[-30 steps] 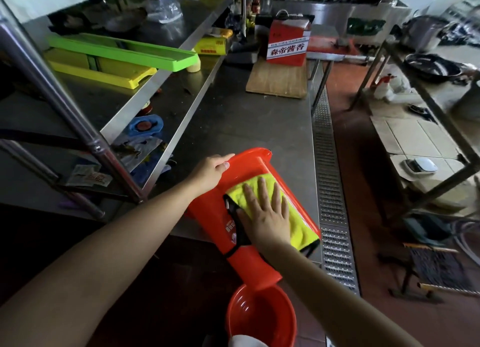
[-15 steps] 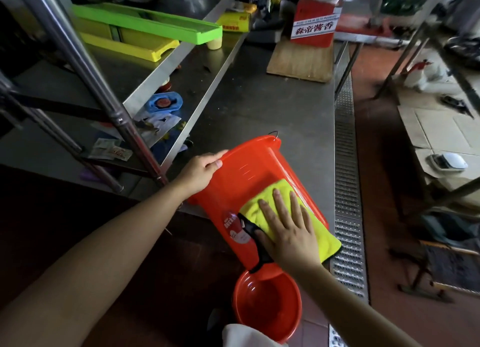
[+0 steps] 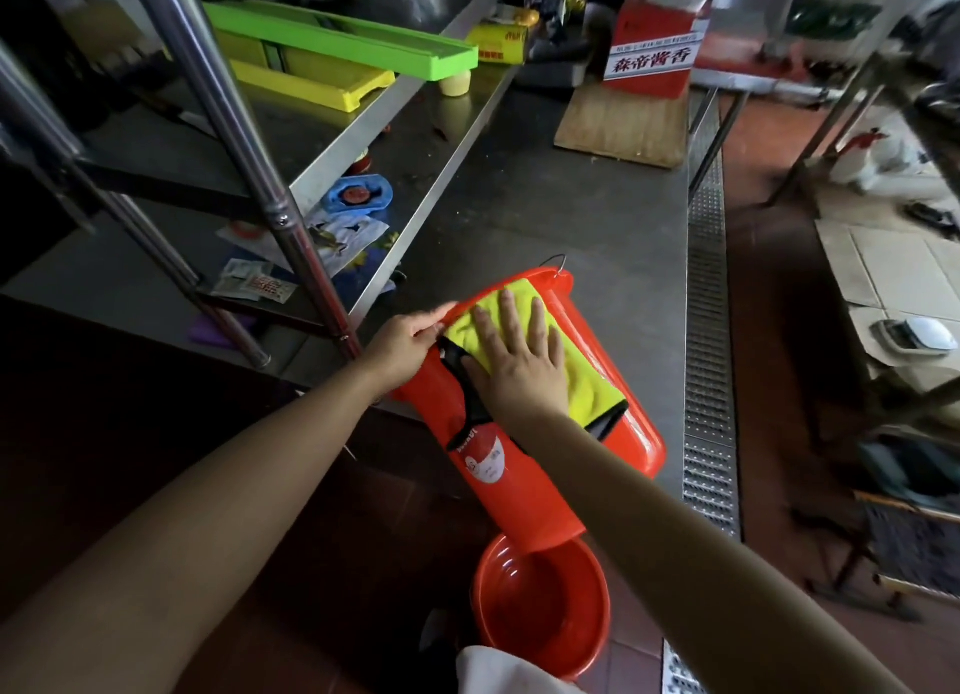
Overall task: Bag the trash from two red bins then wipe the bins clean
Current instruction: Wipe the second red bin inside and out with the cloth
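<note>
Left hand (image 3: 410, 337): fingers curled on the rim of the tilted red bin (image 3: 524, 465), which leaned over the counter's (image 3: 571, 215) near edge. Right hand (image 3: 519, 363): fingers straight, pressed flat on a yellow cloth (image 3: 582, 376) spread over that bin's side. Second red bin (image 3: 540, 605): upright on the floor below.

left hand (image 3: 410, 341) curled gripping, right hand (image 3: 519, 366) flat, pressing
</note>
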`<state>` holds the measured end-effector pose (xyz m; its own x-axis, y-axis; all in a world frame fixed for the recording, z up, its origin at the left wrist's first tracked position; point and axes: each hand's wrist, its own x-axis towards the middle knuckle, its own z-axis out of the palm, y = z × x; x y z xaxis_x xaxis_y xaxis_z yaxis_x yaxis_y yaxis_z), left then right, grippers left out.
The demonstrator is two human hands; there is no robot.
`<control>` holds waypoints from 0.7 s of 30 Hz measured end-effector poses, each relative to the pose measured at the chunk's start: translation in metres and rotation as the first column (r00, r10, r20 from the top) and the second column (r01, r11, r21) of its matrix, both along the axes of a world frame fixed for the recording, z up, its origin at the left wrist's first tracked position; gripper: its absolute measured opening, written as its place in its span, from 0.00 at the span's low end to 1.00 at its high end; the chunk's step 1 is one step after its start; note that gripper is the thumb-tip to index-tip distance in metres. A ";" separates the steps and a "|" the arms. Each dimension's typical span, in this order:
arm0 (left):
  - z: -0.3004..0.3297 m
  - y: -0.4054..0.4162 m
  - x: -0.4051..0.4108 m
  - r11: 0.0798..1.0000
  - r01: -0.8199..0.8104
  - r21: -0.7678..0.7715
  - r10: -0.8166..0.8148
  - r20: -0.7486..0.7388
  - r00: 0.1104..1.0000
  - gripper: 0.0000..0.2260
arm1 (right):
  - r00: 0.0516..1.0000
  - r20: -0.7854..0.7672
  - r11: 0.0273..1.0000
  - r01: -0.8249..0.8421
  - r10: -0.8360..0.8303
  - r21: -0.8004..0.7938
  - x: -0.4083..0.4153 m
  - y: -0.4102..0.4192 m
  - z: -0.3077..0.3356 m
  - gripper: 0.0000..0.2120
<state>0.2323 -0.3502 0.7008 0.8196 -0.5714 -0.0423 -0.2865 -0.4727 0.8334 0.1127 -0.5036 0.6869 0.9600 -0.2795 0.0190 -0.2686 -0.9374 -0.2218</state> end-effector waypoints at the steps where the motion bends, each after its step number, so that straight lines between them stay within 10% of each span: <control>1: -0.001 0.003 0.001 1.000 0.000 -0.006 0.000 -0.012 1.000 0.17 | 1.000 -0.002 1.000 -0.004 0.004 0.004 0.005 0.001 0.002 0.33; 13: 0.056 -0.012 0.024 0.836 0.333 0.436 -0.225 -0.281 0.933 0.25 | 0.993 0.113 0.998 0.023 -0.017 -0.054 -0.113 -0.015 -0.038 0.32; 21: 0.051 -0.113 0.003 0.932 0.062 0.356 -0.102 0.097 0.990 0.16 | 0.990 0.136 0.997 0.051 -0.044 -0.051 -0.111 -0.004 -0.044 0.31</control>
